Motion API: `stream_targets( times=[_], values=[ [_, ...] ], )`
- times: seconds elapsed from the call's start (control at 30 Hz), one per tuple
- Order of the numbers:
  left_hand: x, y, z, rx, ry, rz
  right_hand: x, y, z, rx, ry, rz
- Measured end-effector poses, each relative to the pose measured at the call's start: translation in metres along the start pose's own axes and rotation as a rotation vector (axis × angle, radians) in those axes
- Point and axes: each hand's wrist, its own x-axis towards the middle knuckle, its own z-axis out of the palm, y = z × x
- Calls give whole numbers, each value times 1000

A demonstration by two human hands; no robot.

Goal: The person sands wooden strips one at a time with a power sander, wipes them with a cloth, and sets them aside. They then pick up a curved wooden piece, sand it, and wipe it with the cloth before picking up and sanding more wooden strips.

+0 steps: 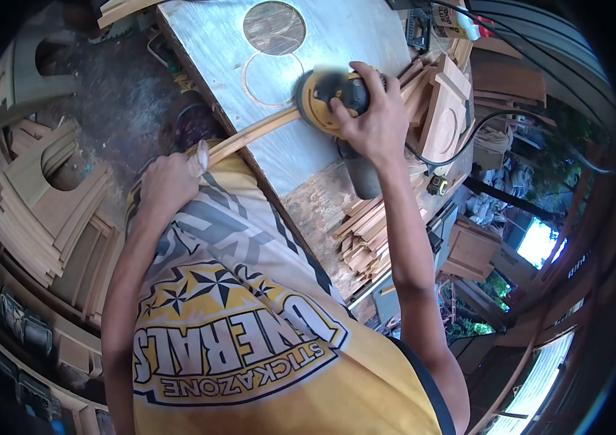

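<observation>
My right hand is wrapped over the top of a yellow and black sander, which rests on the far end of a narrow wooden strip. That strip lies across the edge of a pale board on the workbench. Its near end is in the fingers of my left hand, close to my body. A dark canister hangs off the near side of the sander. The sander hides the strip's far end.
Wood offcuts lie on the bench's near right, and a panel with an oval groove stands beyond the sander. A black cable loops right. Curved wooden pieces are stacked at left. A tape measure lies at right.
</observation>
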Motion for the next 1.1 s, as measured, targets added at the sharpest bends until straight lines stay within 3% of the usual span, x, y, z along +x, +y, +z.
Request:
stream_targets(
  times=[0.1,0.23,0.3,0.37,0.47,0.63,0.8,1.0,1.1],
  values=[
    [0,3,3,19,35,69,-11,-31,-1,-5,-63,3],
    [0,10,4,53,45,84,-7,-23,3,19,29,-86],
    [-2,15,-1,-15,42,-12,-4,-14,4,22,35,-66],
    [1,6,4,-16,65,8,-4,-18,2,59,27,-51],
    [-1,-3,5,-12,81,32,-15,-36,7,64,53,-169],
    [-11,-17,-4,-53,80,24,2,-9,5,-41,8,-36],
    [-13,-30,-5,-36,124,19,10,25,-6,-21,119,-42],
    [-14,-35,-5,-10,133,25,5,15,-9,14,146,-9],
    [-15,-31,-7,6,126,40,3,-1,0,46,8,15]
  ],
)
